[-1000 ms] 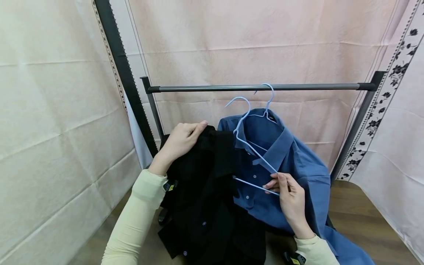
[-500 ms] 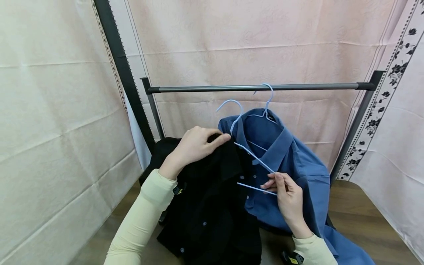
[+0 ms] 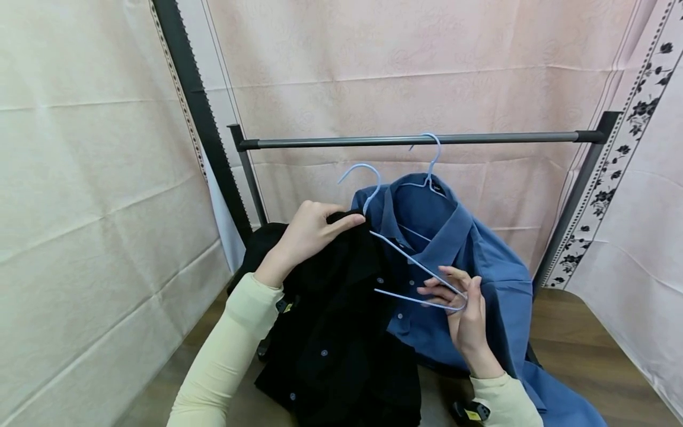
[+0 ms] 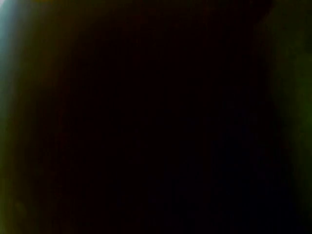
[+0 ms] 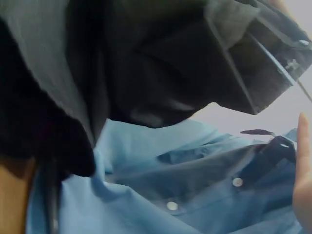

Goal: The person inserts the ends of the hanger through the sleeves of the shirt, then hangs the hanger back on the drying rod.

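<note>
In the head view my left hand (image 3: 315,234) pinches the collar of a black button shirt (image 3: 341,320), thumb pointing right beside a light-blue hanger's neck. That hanger (image 3: 408,256) has its left part hidden inside the shirt, while its hook stands free above the collar. The hanger's bare right end lies between the thumb and fingers of my right hand (image 3: 461,311), whose fingers are loosely extended behind it. In the right wrist view, the black shirt (image 5: 161,63) fills the top, and part of my right hand (image 5: 303,180) shows at the right edge. The left wrist view is almost wholly dark.
A blue shirt (image 3: 482,284) hangs on a second light-blue hanger (image 3: 434,159) from a dark metal rail (image 3: 331,142), just behind my right hand. Light cloth curtains (image 3: 96,196) close in the left, back and right. A wooden surface (image 3: 581,338) lies below.
My left hand has shifted right along the black shirt to the collar by the hanger's neck. The hook has moved left. My right fingers have loosened from their pinch on the hanger.
</note>
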Action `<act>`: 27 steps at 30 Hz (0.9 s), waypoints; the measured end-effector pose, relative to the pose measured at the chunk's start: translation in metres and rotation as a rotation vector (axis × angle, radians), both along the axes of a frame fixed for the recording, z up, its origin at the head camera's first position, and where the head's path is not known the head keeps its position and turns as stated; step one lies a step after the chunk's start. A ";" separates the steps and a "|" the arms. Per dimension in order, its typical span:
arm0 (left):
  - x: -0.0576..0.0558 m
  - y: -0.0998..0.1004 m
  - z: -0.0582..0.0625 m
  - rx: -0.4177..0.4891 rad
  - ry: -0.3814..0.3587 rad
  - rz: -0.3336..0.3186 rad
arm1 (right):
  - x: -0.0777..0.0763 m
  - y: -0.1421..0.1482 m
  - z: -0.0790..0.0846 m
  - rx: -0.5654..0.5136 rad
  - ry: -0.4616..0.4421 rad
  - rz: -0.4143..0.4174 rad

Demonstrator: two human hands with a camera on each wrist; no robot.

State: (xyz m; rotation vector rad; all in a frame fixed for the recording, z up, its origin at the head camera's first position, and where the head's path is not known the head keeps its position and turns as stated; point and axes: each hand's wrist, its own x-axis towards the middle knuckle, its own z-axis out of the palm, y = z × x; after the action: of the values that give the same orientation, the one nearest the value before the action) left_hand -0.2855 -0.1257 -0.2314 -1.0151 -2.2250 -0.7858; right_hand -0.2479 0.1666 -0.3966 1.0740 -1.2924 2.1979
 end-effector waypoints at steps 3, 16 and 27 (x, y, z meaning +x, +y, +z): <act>-0.002 -0.003 0.002 0.083 0.021 0.035 | -0.004 -0.005 -0.010 -0.010 -0.013 0.024; 0.002 -0.005 0.008 0.368 -0.153 0.019 | 0.004 -0.046 -0.011 0.565 -0.563 -0.162; 0.000 -0.032 0.004 0.519 -0.387 0.037 | 0.005 -0.028 0.001 0.305 -0.544 0.038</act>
State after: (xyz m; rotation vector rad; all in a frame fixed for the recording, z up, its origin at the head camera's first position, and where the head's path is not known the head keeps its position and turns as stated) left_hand -0.2857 -0.1580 -0.2276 -0.6014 -2.1481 -1.5474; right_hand -0.2428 0.1385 -0.3959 0.6048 -1.8952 2.4760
